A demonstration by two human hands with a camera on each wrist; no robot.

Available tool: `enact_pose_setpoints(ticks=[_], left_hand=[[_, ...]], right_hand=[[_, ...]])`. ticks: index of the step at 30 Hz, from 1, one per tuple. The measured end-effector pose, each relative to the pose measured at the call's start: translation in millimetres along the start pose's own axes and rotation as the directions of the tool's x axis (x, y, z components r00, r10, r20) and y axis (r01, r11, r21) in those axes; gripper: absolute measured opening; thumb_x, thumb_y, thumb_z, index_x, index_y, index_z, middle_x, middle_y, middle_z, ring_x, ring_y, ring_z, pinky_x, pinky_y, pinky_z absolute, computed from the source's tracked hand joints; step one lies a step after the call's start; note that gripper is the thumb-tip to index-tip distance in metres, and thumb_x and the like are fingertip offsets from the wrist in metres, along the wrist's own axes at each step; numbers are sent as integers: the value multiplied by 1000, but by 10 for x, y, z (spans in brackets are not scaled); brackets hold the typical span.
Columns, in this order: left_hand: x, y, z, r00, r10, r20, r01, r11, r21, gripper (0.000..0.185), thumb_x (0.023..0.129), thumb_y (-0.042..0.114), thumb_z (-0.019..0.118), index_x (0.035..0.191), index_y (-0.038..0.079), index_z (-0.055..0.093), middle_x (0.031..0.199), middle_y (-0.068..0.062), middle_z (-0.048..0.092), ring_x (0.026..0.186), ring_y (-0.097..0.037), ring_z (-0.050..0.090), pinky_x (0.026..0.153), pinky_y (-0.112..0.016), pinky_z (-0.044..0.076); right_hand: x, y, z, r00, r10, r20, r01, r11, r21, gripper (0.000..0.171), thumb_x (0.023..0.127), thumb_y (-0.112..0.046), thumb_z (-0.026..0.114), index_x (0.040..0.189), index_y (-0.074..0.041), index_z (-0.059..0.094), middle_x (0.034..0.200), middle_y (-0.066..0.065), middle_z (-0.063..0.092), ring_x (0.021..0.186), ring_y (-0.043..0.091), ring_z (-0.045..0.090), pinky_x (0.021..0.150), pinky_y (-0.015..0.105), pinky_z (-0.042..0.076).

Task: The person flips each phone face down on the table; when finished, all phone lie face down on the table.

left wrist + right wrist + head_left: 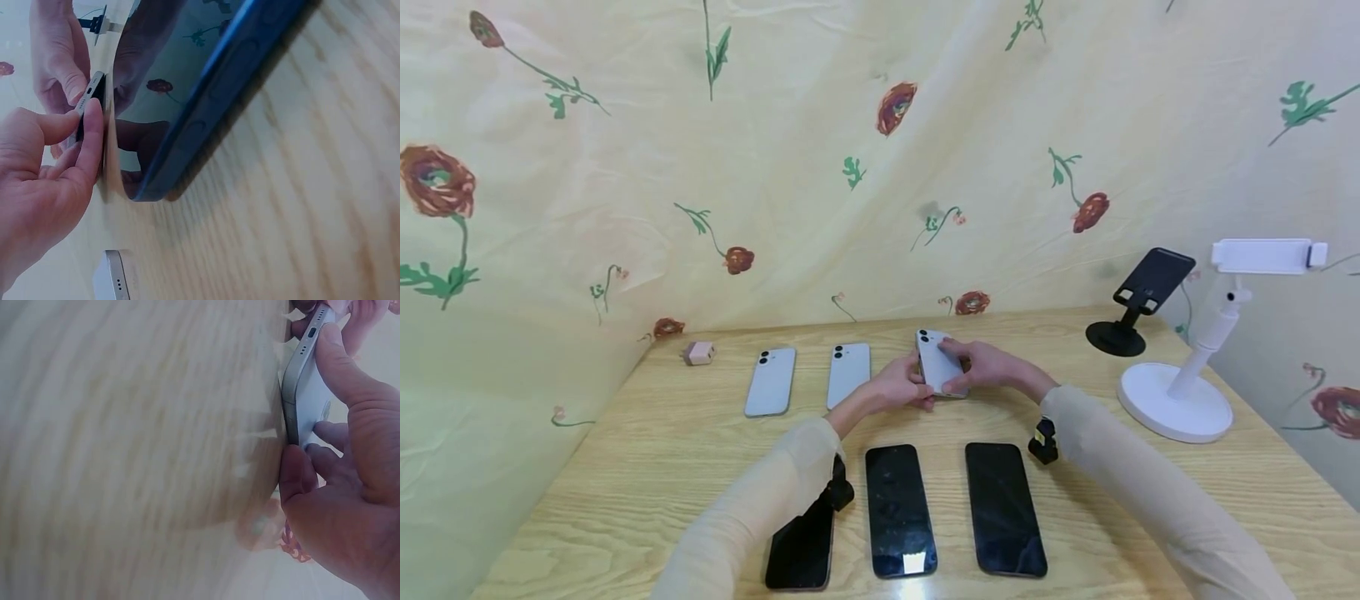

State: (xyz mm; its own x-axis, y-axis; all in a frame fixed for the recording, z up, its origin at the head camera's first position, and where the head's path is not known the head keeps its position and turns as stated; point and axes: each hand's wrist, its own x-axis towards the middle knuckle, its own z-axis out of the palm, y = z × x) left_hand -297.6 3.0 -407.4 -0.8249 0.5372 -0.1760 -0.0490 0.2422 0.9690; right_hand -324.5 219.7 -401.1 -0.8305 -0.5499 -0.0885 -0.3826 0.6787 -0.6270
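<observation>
Both hands hold one pale blue phone point(938, 363) back up, just above the wooden table point(625, 467). My left hand point(901, 390) pinches its near left edge; in the left wrist view the thumb point(92, 134) presses the phone's bottom end point(92, 94). My right hand point(985, 367) grips the right side, thumb and fingers curled round the phone's edge point(299, 394). Two more pale phones point(771, 381) point(848, 373) lie back up to the left. Three dark phones point(802, 546) point(898, 510) point(1003, 508) lie screen up in the near row.
A pink charger plug point(699, 353) sits at the table's far left. A black phone stand point(1138, 304) and a white clamp stand point(1195, 367) occupy the far right. A floral cloth point(850, 167) hangs behind the table.
</observation>
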Motion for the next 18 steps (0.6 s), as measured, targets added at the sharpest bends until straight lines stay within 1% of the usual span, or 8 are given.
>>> enact_pose_setpoints(ticks=[2,5,8,11,14,16,18], left_hand=[[8,6,-5,1000,-13,-8,13,1000,18,81,97,-9,56,159,0,5,90,-18,69,70,-17,67,76,-32,58],[16,9,-10,999,-26,-19,28,996,81,79,96,-8,59,159,-1,10,80,-15,68,65,-16,67,72,-30,57],[14,20,-8,999,-25,-19,28,992,125,73,96,-7,60,157,-3,19,75,-13,67,62,-15,66,69,-29,57],[3,49,-3,1000,-16,-24,20,984,178,61,94,-7,62,148,-5,33,72,-12,67,60,-15,65,64,-28,57],[-6,72,5,999,-11,-42,21,965,263,49,92,-6,65,136,-7,44,70,-11,68,58,-15,64,58,-25,54],[-9,79,12,998,-22,-59,38,955,295,55,91,-5,67,140,-8,42,69,-11,68,56,-15,63,55,-25,53],[-8,78,18,997,-38,-69,57,950,306,64,91,-4,68,147,-8,36,69,-11,67,55,-14,62,54,-25,53]], right_hand=[[0,-6,9,1000,7,-9,-7,1000,-5,91,88,-35,79,155,3,28,159,27,20,137,41,38,107,51,37],[-8,-26,23,1000,25,-17,-26,1000,-14,91,88,-35,79,155,2,30,159,26,20,141,41,31,110,52,32],[-17,-46,31,999,40,-17,-40,999,-25,91,88,-36,79,155,2,30,160,26,19,145,41,23,113,53,27],[-26,-69,28,999,43,-18,-43,999,-29,90,88,-34,79,155,2,30,160,26,19,145,41,21,114,53,25],[-32,-89,25,999,34,-17,-35,999,-38,89,88,-33,79,154,4,31,159,27,20,145,42,20,114,53,24],[-33,-94,28,999,32,-17,-32,998,-46,89,88,-32,79,153,5,31,159,27,20,145,42,20,114,53,24],[-34,-88,34,1000,25,-19,-26,998,-56,89,88,-32,79,153,6,31,158,28,20,145,43,20,114,53,23]])
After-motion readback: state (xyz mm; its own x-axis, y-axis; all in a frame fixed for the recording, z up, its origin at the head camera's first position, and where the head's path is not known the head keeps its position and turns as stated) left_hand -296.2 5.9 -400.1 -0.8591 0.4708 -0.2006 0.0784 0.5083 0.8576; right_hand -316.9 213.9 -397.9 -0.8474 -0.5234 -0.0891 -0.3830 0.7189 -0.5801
